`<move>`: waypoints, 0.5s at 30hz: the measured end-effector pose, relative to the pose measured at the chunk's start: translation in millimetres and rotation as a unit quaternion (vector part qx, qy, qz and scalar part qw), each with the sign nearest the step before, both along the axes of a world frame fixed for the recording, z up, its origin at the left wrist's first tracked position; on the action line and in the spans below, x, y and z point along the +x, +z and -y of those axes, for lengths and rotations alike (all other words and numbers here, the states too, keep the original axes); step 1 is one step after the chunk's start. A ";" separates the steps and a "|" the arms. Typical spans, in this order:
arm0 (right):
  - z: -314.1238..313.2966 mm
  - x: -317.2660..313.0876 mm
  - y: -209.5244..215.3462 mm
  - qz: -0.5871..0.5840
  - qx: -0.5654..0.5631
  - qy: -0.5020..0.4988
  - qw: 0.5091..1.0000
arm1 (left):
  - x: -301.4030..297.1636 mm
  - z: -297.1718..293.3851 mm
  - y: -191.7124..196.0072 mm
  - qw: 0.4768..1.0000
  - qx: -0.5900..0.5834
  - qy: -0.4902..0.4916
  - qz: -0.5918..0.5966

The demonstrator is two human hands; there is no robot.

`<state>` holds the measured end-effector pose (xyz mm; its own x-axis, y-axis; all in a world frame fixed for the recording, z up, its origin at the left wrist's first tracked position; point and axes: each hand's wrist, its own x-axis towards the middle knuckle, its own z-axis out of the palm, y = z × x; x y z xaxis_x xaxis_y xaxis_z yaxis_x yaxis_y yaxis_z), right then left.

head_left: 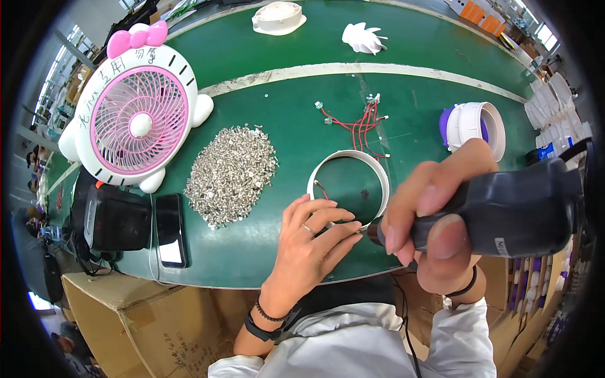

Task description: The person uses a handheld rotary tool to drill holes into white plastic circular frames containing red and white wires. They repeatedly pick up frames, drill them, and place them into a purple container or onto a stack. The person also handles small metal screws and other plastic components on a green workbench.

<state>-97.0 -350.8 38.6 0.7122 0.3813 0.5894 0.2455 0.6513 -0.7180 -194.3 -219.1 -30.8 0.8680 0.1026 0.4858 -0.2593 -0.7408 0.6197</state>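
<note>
A white plastic ring (348,154) lies on the green table in front of me, with a short red wire inside its left wall. My left hand (309,242) grips the ring's near edge, its fingertips gathered on the rim. My right hand (435,214) is wrapped round a black electric screwdriver (520,208) held nearly level. The screwdriver's tip points left at the near right rim, close to my left fingertips; the exact contact is hidden. A large heap of small silver screws (230,176) lies left of the ring. Several red wires with white connectors (362,126) lie just beyond it.
A white-and-pink fan (142,126) stands at the left, above a black box-shaped device (116,217) and a phone (170,230). A white-and-purple housing (466,126) sits at the right. Farther back are a white impeller (364,39) and a round cream part (277,19). Cardboard boxes (145,321) stand below.
</note>
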 end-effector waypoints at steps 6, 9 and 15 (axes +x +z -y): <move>-1.4 -1.8 -3.1 -0.001 0.005 0.009 1.000 | -1.0 -1.0 -3.5 1.000 -0.011 0.000 0.006; 2.2 -0.3 -2.7 0.032 -0.022 0.014 0.999 | -0.6 -1.5 -3.9 1.000 -0.018 -0.012 -0.001; -0.5 -0.9 12.3 0.066 -0.059 0.005 0.996 | -2.9 2.9 -2.7 0.999 -0.034 -0.009 0.013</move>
<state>-97.9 -350.3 50.9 0.6275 0.4600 0.6282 0.3376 0.5663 -0.7519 -197.2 -222.0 -33.5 0.8573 0.1202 0.5006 -0.2893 -0.6918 0.6616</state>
